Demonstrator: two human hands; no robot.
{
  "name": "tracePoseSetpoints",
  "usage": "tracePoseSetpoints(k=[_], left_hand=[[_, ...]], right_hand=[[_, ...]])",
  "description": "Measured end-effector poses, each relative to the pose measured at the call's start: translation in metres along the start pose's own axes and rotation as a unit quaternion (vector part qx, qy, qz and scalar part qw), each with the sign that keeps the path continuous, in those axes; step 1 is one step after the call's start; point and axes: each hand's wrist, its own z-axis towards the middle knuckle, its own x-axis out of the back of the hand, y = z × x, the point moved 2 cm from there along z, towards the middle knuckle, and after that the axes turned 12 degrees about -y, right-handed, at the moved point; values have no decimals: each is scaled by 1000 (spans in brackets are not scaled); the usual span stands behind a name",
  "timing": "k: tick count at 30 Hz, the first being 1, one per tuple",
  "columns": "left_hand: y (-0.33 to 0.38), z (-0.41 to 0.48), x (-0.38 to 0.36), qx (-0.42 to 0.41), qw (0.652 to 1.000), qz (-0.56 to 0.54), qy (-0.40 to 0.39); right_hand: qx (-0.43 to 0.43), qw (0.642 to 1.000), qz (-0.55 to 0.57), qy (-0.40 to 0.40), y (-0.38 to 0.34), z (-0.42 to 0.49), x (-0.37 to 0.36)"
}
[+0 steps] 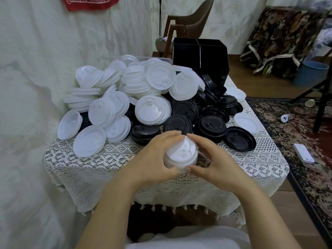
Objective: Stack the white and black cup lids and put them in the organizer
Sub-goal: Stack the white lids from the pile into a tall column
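Observation:
A small stack of white lids (pixel 180 153) sits between both hands above the near part of the lace-covered table (pixel 107 159). My left hand (pixel 152 157) grips its left side, fingers curled over the far edge and thumb at the near edge. My right hand (pixel 210 157) grips its right side the same way. Behind them lies a big heap of loose white lids (pixel 125 90) on the left and black lids (pixel 206 115) on the right. The black organizer (pixel 199 54) stands at the table's far right, its divided compartments open toward me.
A wall runs along the left. A brown chair (pixel 192 24) stands behind the organizer. To the right are a patterned rug (pixel 296 133), a white flat object (pixel 303 152) on it, a blue bucket (pixel 312 72) and dark table legs (pixel 321 105).

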Motion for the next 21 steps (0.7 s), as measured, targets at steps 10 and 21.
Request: tracePoseSetpoints(k=[10, 21], left_hand=[[-8, 0, 1, 16, 1000, -5, 10], [-9, 1, 1, 32, 999, 32, 14]], right_hand=[[-48, 997, -54, 5, -1, 1, -1], [-34, 998, -55, -15, -3, 0, -2]])
